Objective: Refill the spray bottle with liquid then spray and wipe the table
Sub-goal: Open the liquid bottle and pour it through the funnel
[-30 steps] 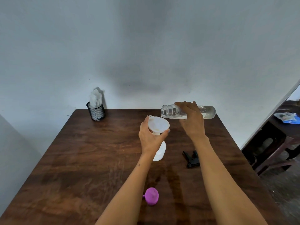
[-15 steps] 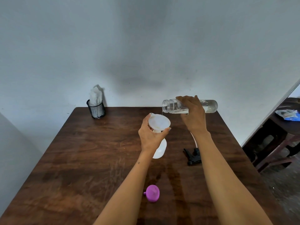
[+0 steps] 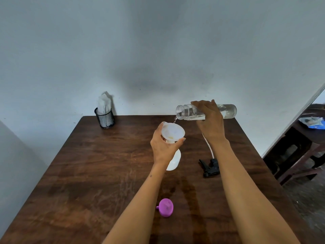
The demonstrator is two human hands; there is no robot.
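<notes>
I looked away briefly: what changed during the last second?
The right hand tipped the clear bottle further, and a thin stream now falls into the funnel. The left hand still steadies the funnel on the white spray bottle. Sprayer head and purple cap stayed put.

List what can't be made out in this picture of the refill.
Head view only:
- Liquid level in the white spray bottle: opaque body, its top hidden by the left hand and funnel.
- Middle of the clear bottle: wrapped by the right hand.
- Part of the black spray head: behind the right forearm.
- Bluish item at the right edge: too small to identify.
</notes>
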